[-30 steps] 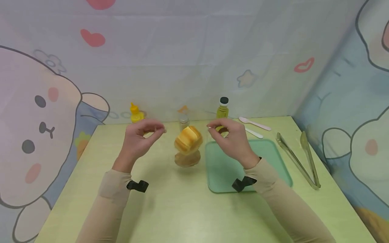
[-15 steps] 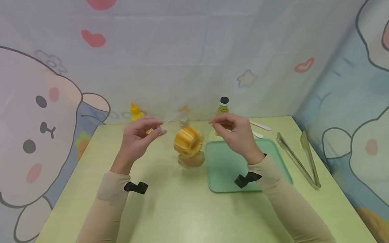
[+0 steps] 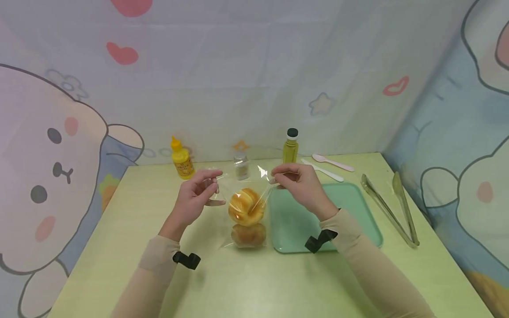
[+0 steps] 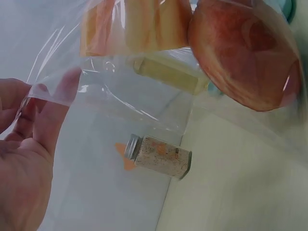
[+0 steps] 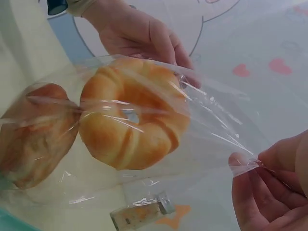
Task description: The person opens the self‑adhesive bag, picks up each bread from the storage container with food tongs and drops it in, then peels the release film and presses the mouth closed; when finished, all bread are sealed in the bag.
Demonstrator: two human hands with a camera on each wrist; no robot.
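A clear bag (image 3: pixel 254 182), with a ring bun (image 3: pixel 243 207) and a brown roll (image 3: pixel 248 235) inside, is pinched at its left and right edges by the left hand (image 3: pixel 195 197) and the right hand (image 3: pixel 303 185) over the table (image 3: pixel 246 285), left of a green tray (image 3: pixel 294 225).

Left forearm (image 3: pixel 147 274), sleeved, reaching forward, left hand (image 3: pixel 192 198) raised, fingertips turned inward, thumb near index finger, one finger extended below, right forearm (image 3: pixel 377 265), sleeved, angled inward, right hand (image 3: pixel 305 187) raised, thumb and finger pinched, fingertips towards left hand, hands apart.
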